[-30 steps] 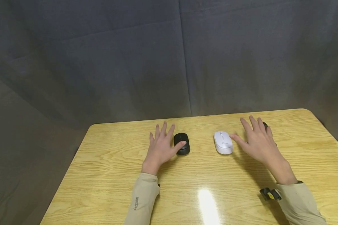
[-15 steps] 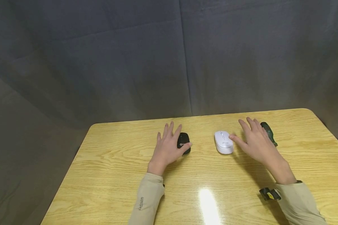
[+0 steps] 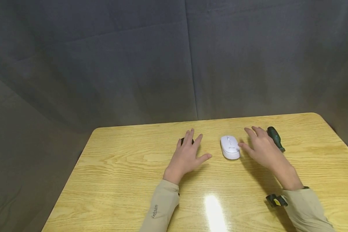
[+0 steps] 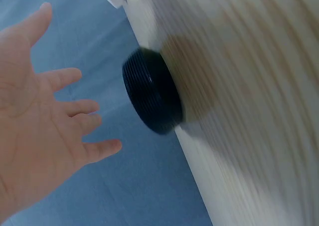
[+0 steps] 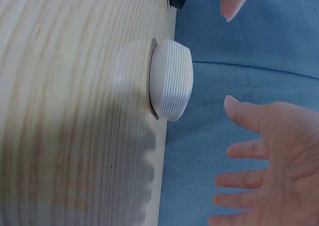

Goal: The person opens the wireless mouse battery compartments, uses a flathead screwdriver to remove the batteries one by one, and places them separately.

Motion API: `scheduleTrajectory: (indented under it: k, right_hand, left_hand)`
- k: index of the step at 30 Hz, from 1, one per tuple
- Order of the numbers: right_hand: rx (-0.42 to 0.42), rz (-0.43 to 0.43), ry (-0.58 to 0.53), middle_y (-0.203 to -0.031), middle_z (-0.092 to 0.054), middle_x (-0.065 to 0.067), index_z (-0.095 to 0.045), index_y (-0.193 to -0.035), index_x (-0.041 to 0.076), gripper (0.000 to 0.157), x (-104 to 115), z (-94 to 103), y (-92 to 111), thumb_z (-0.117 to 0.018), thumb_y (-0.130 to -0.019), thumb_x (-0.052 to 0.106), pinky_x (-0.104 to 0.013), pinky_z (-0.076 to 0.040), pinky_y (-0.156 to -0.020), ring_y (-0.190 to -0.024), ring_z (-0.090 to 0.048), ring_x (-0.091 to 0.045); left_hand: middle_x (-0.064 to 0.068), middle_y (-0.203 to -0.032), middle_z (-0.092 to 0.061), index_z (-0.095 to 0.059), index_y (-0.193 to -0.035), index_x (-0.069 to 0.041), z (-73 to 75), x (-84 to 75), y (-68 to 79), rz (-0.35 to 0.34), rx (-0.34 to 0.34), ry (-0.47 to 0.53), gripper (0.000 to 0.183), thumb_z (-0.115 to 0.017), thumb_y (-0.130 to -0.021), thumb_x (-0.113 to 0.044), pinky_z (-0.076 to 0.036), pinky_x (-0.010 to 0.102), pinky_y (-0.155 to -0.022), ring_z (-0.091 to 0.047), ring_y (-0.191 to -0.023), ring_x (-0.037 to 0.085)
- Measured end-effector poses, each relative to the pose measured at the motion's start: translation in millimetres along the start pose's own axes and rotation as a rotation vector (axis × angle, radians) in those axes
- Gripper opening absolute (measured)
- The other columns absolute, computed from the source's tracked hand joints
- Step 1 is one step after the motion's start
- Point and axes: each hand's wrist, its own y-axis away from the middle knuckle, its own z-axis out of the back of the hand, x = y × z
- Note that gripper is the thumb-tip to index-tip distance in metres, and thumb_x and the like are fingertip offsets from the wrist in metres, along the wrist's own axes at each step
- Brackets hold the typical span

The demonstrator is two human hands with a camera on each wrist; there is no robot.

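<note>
My left hand [image 3: 186, 158], fingers spread and straight, is held over a black computer mouse [image 4: 152, 89]. From the head camera it covers most of that mouse; the left wrist view shows a gap between fingers and mouse. To the right, a white computer mouse [image 3: 230, 146] lies on the table. My right hand [image 3: 262, 149] hovers just right of it, thumb tip near its edge in the head view, palm bare in the right wrist view. Beyond that hand lies a dark green tool handle [image 3: 275, 138], its narrow end toward me. Both hands hold nothing.
The wooden table [image 3: 119, 180] has a rounded far edge close behind the mice. A dark grey-blue curtain [image 3: 133, 64] hangs behind it. A small black device with a yellow mark [image 3: 276, 200] sits at the right cuff.
My left hand has moved right over the black mouse, now hiding most of it. My right hand has shifted slightly left and toward me, uncovering the green handle. The white mouse stays put.
</note>
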Motion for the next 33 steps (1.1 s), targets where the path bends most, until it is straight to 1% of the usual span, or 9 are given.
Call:
scheduleTrajectory:
  k: [5,10,15,19,22,25,30,33]
  right_hand:
    - [-0.009,0.005,0.01,-0.139,-0.044,-0.046,-0.047,-0.141,-0.016,0.061,0,-0.4,0,-0.072,-0.099,0.021,-0.073,-0.039,-0.1,-0.129,-0.041,-0.063]
    - [0.011,-0.002,-0.024,-0.14,-0.043,-0.047,-0.043,-0.145,-0.014,0.065,0,-1.5,0,-0.071,-0.101,0.024,-0.072,-0.042,-0.098,-0.128,-0.044,-0.063]
    - [0.032,-0.003,-0.086,-0.142,-0.042,-0.045,-0.037,-0.15,-0.013,0.068,2,-1.2,0,-0.069,-0.102,0.023,-0.072,-0.042,-0.098,-0.128,-0.044,-0.063]
    - [0.063,-0.015,-0.133,-0.146,-0.04,-0.044,-0.035,-0.152,-0.012,0.069,3,-0.8,0,-0.067,-0.103,0.025,-0.072,-0.042,-0.099,-0.131,-0.042,-0.062]
    - [0.077,-0.014,-0.142,-0.147,-0.039,-0.043,-0.035,-0.153,-0.011,0.069,3,-0.7,-1,-0.066,-0.103,0.026,-0.072,-0.042,-0.099,-0.131,-0.041,-0.062]
    - [0.086,-0.014,-0.143,-0.146,-0.039,-0.043,-0.035,-0.153,-0.011,0.069,4,-0.6,-1,-0.067,-0.103,0.025,-0.072,-0.042,-0.099,-0.131,-0.041,-0.062]
    - [0.083,-0.009,-0.148,-0.145,-0.04,-0.044,-0.035,-0.152,-0.012,0.071,3,-2.5,-1,-0.069,-0.102,0.024,-0.071,-0.041,-0.1,-0.131,-0.042,-0.061]
    - [0.096,-0.015,-0.158,-0.146,-0.039,-0.044,-0.034,-0.153,-0.012,0.073,2,-4.2,-1,-0.069,-0.101,0.026,-0.071,-0.041,-0.101,-0.132,-0.042,-0.061]
  left_hand:
    - [0.017,-0.17,-0.019,-0.034,-0.163,-0.014,-4.3,-15.6,-7.6,-0.017,0.037,-0.017,0.079,-0.054,-0.102,-0.061,-0.024,0.058,-0.12,-0.013,-0.157,0.035]
    - [0.017,-0.166,-0.032,-0.034,-0.163,-0.013,-8.5,-27.9,-14.2,-0.038,0.049,-0.011,0.077,-0.057,-0.102,-0.056,-0.031,0.058,-0.118,-0.023,-0.155,0.035]
    - [0.015,-0.161,-0.04,-0.033,-0.163,-0.013,-12.1,-36.8,-18.3,-0.049,0.051,0.009,0.076,-0.058,-0.103,-0.053,-0.038,0.052,-0.115,-0.033,-0.151,0.032]
    - [0.016,-0.156,-0.047,-0.036,-0.161,-0.011,-16.3,-40.1,-21.7,-0.058,0.028,0.015,0.074,-0.061,-0.103,-0.048,-0.044,0.046,-0.111,-0.044,-0.145,0.031]
    - [0.016,-0.154,-0.049,-0.038,-0.16,-0.009,-18.9,-41.6,-24.7,-0.056,0.014,0.019,0.072,-0.062,-0.103,-0.045,-0.047,0.043,-0.108,-0.052,-0.138,0.03]
    - [0.015,-0.154,-0.05,-0.038,-0.16,-0.007,-20.6,-43.0,-27.3,-0.053,0.021,0.033,0.07,-0.062,-0.104,-0.043,-0.048,0.041,-0.107,-0.055,-0.135,0.028]
    - [0.011,-0.155,-0.049,-0.037,-0.16,-0.008,-23.5,-44.0,-29.7,-0.034,0.052,0.058,0.068,-0.06,-0.105,-0.042,-0.049,0.038,-0.106,-0.057,-0.133,0.027]
    - [0.011,-0.155,-0.049,-0.038,-0.16,-0.009,-24.5,-44.1,-30.5,-0.022,0.065,0.068,0.067,-0.06,-0.105,-0.042,-0.048,0.039,-0.107,-0.057,-0.133,0.027]
